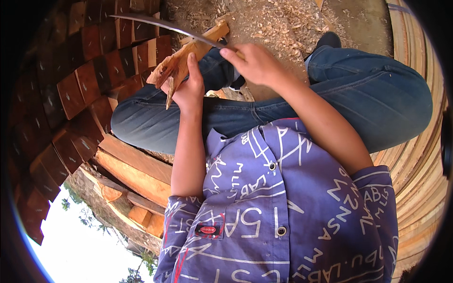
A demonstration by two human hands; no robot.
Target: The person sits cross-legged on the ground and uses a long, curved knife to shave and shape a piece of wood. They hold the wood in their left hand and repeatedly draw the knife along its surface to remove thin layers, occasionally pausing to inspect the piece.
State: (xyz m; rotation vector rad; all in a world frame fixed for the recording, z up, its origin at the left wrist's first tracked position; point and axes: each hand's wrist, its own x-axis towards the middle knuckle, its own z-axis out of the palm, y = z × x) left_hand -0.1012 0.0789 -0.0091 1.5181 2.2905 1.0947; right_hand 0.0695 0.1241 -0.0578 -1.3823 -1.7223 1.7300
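Wood piece (188, 59) gripped by left hand (188, 89) — right hand (257, 63) clenches curved blade (160, 24) — a slip could cut the left thumb.

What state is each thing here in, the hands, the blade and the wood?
left hand: closed around the wood piece
wood piece: held tilted, partly carved, rough split end
right hand: gripping the knife handle
curved blade: resting across the wood piece
wood shavings: scattered loose on the ground
stacked wood blocks: piled
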